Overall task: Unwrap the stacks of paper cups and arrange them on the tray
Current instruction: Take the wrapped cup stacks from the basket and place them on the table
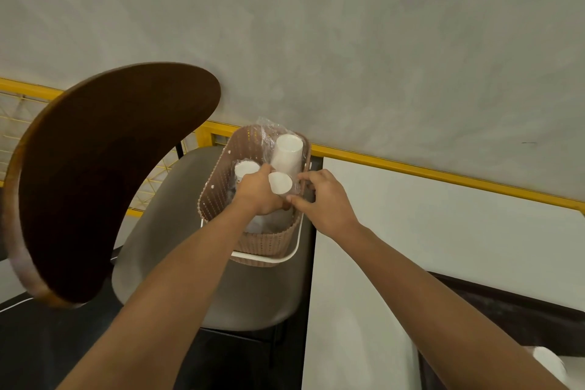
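Left hand [258, 195] fingers grip cup stack [280, 183] | right hand [326, 199] fingers spread | basket [266, 244]: cup stacks, probably wrapped

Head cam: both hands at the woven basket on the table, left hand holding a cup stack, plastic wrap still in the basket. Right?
Not quite. The head view shows the woven basket sitting on the grey chair seat, not on the table. The rest holds: both hands are at it, the left hand grips a cup stack, the right hand is at the rim, and plastic wrap is in the basket.

basket [221, 180] crowded, chair back [104, 180] left
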Tool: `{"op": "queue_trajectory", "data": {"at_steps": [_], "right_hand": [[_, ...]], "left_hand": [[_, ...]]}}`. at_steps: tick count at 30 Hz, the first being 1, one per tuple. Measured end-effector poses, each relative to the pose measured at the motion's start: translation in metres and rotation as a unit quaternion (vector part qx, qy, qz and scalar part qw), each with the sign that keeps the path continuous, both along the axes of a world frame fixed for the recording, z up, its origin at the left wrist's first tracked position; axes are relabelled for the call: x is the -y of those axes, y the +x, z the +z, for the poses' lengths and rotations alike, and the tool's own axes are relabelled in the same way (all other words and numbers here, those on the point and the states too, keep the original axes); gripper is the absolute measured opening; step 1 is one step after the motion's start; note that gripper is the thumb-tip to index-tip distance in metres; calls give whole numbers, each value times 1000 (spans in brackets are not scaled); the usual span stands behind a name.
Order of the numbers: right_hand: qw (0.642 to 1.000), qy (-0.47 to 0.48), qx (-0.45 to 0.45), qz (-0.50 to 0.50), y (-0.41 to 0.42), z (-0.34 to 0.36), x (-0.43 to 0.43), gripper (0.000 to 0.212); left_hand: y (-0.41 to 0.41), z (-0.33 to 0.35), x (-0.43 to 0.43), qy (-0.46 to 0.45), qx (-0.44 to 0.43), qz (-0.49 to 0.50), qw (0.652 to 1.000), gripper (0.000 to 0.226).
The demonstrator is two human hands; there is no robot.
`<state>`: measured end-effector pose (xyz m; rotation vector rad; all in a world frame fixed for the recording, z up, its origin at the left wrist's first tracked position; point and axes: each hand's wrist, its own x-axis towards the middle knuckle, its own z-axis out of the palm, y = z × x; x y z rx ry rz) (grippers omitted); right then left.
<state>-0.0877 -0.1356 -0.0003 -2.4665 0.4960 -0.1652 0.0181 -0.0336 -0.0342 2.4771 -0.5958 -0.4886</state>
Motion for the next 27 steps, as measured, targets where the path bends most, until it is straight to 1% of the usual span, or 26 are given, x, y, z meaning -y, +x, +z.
{"op": "queue_trajectory", "data": {"at_steps": [6,17,19,21,22,24,27], "right_hand": [[1000,4,1,-3,-1,1,-1,56],[1000,3,-1,-4,-2,1,-2,57],[1000,-2,-8,-5,-2,2,-3,63],[1000,-5,-8,-3,-1,5,-2,75],[1000,-7,-9,-1,0,6,-2,82],[1000,-14,-20,4,3,10,-2,90],[998,-35,-41,13,11,12,-6,91]], "left_hand": [[1,10,-9,-22,2,27,999,80],[6,39,-28,-66,16,79,995,70],[8,48,-35,-91,-4,100,991,75],[11,57,-42,-135,-40,130,981,84],[12,61,-45,-157,-55,141,976,84],[13,70,-49,-196,-79,156,965,73],[16,81,-54,-241,-105,173,949,55]]}}
